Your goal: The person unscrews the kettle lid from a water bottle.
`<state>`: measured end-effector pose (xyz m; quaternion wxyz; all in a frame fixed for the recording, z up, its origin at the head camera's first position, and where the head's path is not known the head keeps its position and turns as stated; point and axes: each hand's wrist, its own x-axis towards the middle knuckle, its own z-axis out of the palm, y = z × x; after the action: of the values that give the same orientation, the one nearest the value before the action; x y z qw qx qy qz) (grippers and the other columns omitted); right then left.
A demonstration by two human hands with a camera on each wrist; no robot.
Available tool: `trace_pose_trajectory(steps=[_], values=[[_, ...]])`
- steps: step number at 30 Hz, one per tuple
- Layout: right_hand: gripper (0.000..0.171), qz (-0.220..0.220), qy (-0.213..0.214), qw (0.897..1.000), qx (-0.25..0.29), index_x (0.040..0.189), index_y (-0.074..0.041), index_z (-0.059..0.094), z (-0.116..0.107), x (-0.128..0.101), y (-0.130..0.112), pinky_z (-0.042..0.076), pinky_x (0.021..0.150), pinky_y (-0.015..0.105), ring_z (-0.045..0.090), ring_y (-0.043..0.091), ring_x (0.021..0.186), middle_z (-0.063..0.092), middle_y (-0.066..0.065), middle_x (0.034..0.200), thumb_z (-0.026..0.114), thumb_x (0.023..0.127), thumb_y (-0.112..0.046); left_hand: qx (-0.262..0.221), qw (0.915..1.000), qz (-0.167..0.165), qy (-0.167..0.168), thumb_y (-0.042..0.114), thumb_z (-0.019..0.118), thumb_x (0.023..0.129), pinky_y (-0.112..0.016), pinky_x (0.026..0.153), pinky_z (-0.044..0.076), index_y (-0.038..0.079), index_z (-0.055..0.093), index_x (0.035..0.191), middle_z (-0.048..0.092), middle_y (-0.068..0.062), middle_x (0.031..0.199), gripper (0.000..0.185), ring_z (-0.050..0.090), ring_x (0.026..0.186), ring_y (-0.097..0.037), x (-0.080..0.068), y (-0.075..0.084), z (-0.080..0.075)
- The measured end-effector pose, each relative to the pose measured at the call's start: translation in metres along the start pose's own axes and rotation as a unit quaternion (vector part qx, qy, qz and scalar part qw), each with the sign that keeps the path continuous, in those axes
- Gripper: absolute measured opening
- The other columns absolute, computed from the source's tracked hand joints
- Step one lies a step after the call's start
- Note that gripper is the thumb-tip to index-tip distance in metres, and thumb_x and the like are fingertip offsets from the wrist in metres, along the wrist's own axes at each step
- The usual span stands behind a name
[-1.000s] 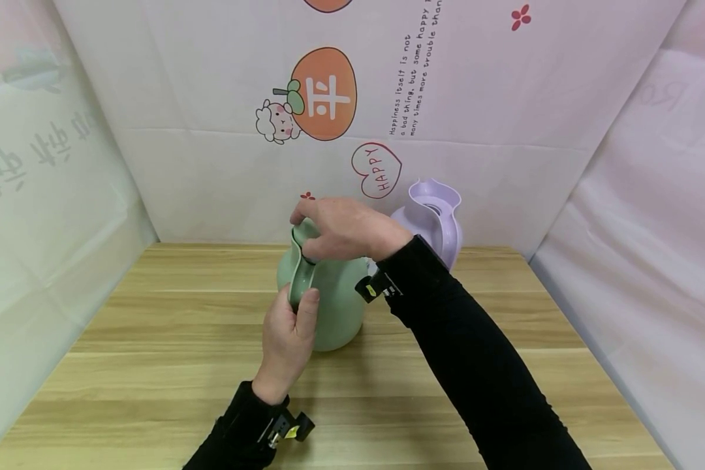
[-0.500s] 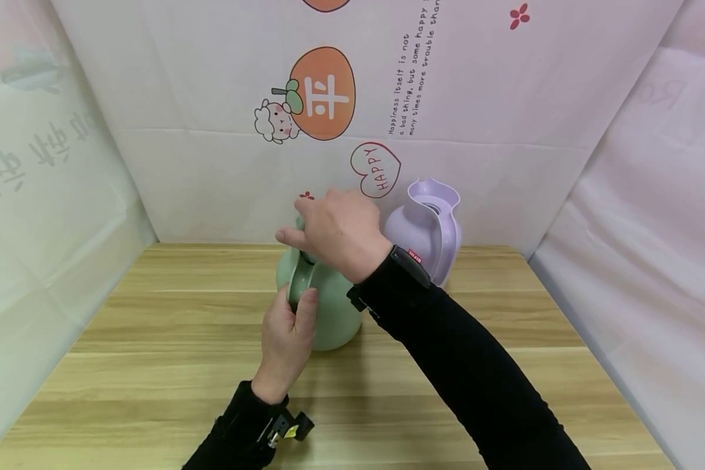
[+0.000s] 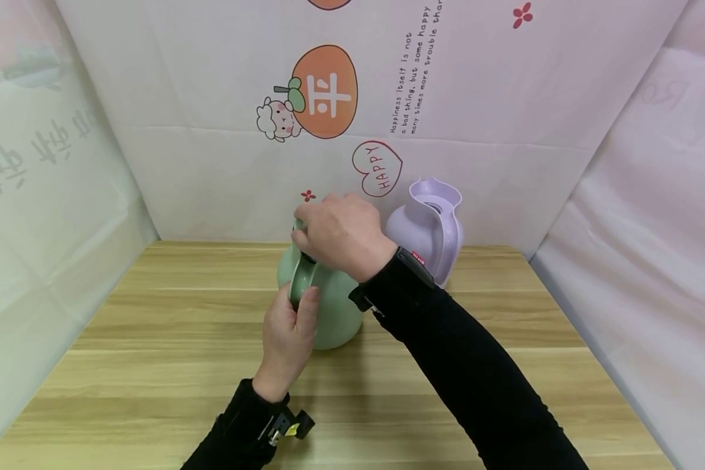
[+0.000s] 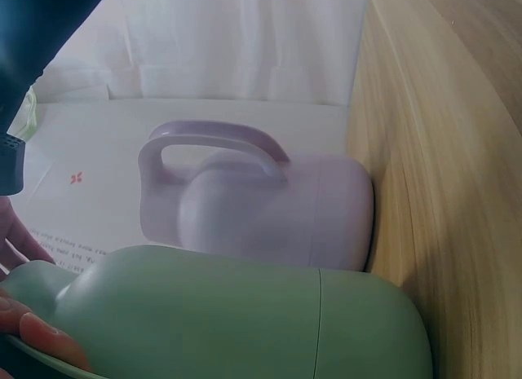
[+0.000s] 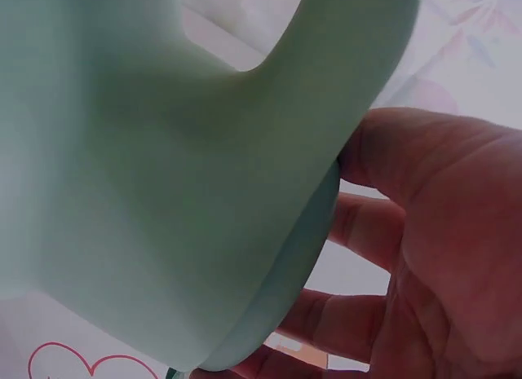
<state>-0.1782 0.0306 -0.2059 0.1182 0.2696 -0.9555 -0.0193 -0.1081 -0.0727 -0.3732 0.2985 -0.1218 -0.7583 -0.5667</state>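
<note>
Left hand (image 3: pixel 286 336) grip curled round green jug (image 3: pixel 329 307) handle, right hand (image 3: pixel 343 232) grip cupped over its top, jug upright on desk (image 3: pixel 153 365) just before purple jug (image 3: pixel 425 225).

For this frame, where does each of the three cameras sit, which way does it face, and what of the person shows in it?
Head: above, facing forward and down at the table; both black sleeves, left hand on the green jug's handle, right hand over its top.
Left wrist: low by the tabletop, facing the lilac jug past the green jug; fingertips show.
Right wrist: close under the green jug's top; palm and fingers.
All share the green jug.
</note>
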Motion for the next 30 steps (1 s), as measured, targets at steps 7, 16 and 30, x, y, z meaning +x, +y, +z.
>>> trace_pose_trajectory(steps=[7, 16, 30], values=[[0.012, -0.027, 0.023, 0.999, 0.015, 0.088, -0.025, 0.065, 0.002, -0.0004, 0.0038, 0.043, 0.061, 0.034, 0.057, 0.018, 0.071, 0.06, -0.001, 0.071, 0.055, 0.095, -0.026, -0.004, 1.0, 0.001, -0.002, 0.019, 0.053, 0.109, -0.026, 0.057, 0.038, 0.003, 0.058, 0.101, 0.042, 0.004, 0.071, 0.019, 0.042, 0.059, -0.01, 0.0007, -0.0009, 0.0001], [0.021, -0.034, 0.009, 0.999, 0.032, 0.104, -0.029, 0.07, 0.0021, 0.0014, 0.0069, 0.044, 0.061, 0.033, 0.058, 0.017, 0.075, 0.063, -0.005, 0.078, 0.057, 0.088, -0.025, -0.002, 1.0, 0.007, -0.001, 0.019, 0.054, 0.109, -0.026, 0.057, 0.036, 0.004, 0.056, 0.096, 0.04, 0.004, 0.07, 0.02, 0.04, 0.058, -0.01, 0.0014, -0.0007, 0.0007], [0.036, -0.035, 0.01, 0.998, 0.056, 0.124, -0.033, 0.071, 0.0051, 0.0019, 0.0086, 0.048, 0.064, 0.035, 0.059, 0.021, 0.087, 0.072, -0.006, 0.102, 0.059, 0.09, -0.028, 0.001, 1.0, 0.006, 0.0, 0.019, 0.053, 0.109, -0.026, 0.056, 0.035, 0.004, 0.055, 0.097, 0.037, 0.005, 0.069, 0.019, 0.036, 0.056, -0.009, 0.0007, 0.0007, -0.0001]])
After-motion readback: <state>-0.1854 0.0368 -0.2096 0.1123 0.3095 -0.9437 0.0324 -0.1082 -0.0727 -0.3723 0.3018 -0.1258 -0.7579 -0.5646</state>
